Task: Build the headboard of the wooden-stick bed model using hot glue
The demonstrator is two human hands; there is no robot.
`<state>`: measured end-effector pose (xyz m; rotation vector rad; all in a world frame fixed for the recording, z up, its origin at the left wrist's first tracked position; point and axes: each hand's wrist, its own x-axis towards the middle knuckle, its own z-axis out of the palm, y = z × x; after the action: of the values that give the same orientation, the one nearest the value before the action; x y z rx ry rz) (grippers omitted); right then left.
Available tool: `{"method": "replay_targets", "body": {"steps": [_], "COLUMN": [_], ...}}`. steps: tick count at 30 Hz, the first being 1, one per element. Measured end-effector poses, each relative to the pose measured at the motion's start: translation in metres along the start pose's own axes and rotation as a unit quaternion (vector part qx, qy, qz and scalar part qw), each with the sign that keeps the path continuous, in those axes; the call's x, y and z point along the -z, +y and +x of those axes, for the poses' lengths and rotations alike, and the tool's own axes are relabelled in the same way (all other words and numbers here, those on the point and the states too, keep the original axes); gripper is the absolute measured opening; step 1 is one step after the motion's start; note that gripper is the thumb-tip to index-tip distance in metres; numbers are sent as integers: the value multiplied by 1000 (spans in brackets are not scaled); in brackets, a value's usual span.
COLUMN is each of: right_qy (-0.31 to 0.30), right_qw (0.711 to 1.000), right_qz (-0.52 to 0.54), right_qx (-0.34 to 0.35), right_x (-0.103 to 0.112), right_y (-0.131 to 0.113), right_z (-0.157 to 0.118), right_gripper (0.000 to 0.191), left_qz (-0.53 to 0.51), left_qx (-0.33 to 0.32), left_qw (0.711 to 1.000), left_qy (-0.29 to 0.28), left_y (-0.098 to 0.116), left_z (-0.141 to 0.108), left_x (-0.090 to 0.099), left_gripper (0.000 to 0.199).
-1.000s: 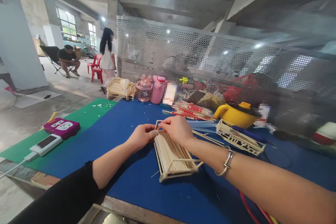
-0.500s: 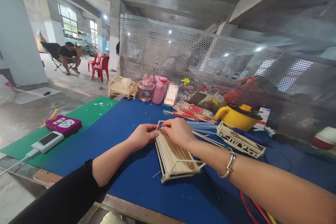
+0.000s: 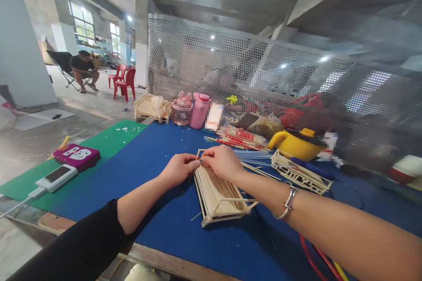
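Observation:
A small frame built of thin wooden sticks (image 3: 220, 197) lies on the blue table mat (image 3: 158, 224) in front of me. At its far left corner my left hand (image 3: 180, 170) pinches the frame with thumb and fingers. My right hand (image 3: 222, 163) is closed at the same far end, its fingertips close to the left ones. Whatever the right fingertips hold is too small to make out. Bundled sticks in red wrapping (image 3: 242, 137) lie behind my hands.
A yellow pot (image 3: 298, 145) and another stick frame (image 3: 301, 173) are at the right. Pink bottle (image 3: 199, 112), stick-built piece (image 3: 151, 107) and perforated screen (image 3: 198, 61) stand behind. A purple power strip (image 3: 77, 156) lies left. A person (image 3: 84, 70) sits far off.
The view has shifted slightly. Both hands stay at the far end of the frame, with almost no change in their grip.

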<state>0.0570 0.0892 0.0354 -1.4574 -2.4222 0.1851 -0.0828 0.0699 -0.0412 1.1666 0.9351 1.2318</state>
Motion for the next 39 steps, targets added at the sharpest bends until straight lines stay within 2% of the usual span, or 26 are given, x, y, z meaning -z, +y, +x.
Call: {"method": "replay_targets", "body": {"steps": [2,5,8,11,16,21,23,26,29,32,34,39], "right_qy": [2,29,117,179,194,167,144,101,103,116,132,170], "right_qw": [1000,999,992,982,976,970,973,980,979,966,952,917], "right_qz": [-5,-14,-35,-61,-6,36,19,-3,-29,-114,-165,-243], "right_qx": [9,22,12,-15,-103,-170,-180,-169,-172,-203,-223,-265], "right_x": [7,33,63,77,66,51,47,49,58,70,77,95], "right_y": [-1,-1,7,26,78,124,131,134,138,152,168,218], "right_z": [1,-2,-14,-34,-76,-125,-139,-150,-159,-162,-156,-105], "right_gripper": [16,17,23,25,25,27,27,22,22,23,22,26], "left_qz": [8,18,30,40,44,48,49,55,68,85,100,134], "left_qx": [-2,2,5,7,17,37,36,22,10,15,21,14], "left_qw": [1000,1000,999,999,998,996,993,979,966,958,957,964], "left_qy": [6,15,25,34,41,67,100,193,248,273,270,229], "left_y": [-2,-4,-4,-2,1,12,20,28,25,17,12,4], "left_z": [1,2,2,1,-2,-9,-11,-13,-12,-8,-5,-6], "left_x": [-1,0,0,-1,-5,2,8,15,18,16,11,-9], "left_gripper": [33,34,34,33,36,40,39,31,27,29,32,39]}}
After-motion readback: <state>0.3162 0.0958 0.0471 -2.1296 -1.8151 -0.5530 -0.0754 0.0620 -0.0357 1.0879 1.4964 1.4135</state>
